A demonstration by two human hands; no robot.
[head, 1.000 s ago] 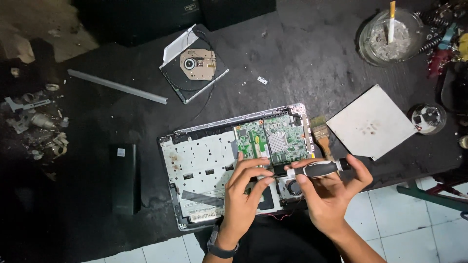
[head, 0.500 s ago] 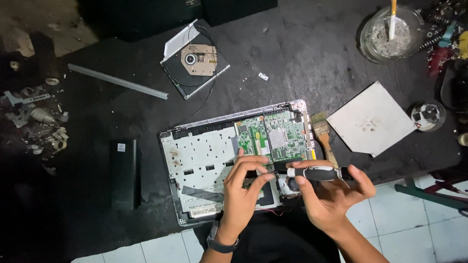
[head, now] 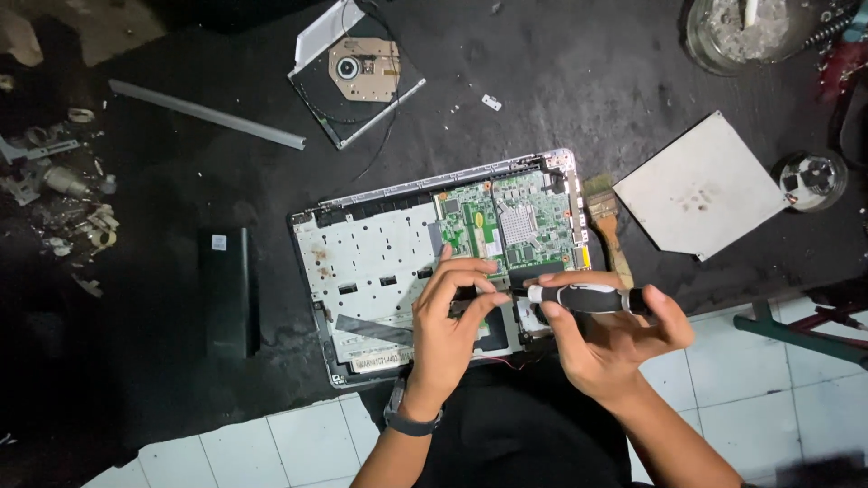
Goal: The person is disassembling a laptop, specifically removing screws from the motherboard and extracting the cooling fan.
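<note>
Opened laptop chassis (head: 380,271) lying at the near edge of the dark tabletop (head: 542,99), keyboard removed, silver metal plate exposed on the left portion, green circuit board (head: 506,226) exposed at the upper right. Right hand (head: 615,339) over the chassis's lower right corner, fingers wrapped around a black-and-white screwdriver (head: 588,298) held nearly level, tip pointing left. Left hand (head: 452,325) just beside the tip, fingers curled narrow and pinched at a small dark part; grasp itself too small to confirm. Dark wristband on the left wrist. Paintbrush (head: 608,226) touching the chassis's right edge. White square panel (head: 705,185) further right. Optical drive (head: 357,72) well apart, at the far side. Black battery pack (head: 226,289) left of the chassis. Loose metal scraps (head: 63,199) at the far left edge.
</note>
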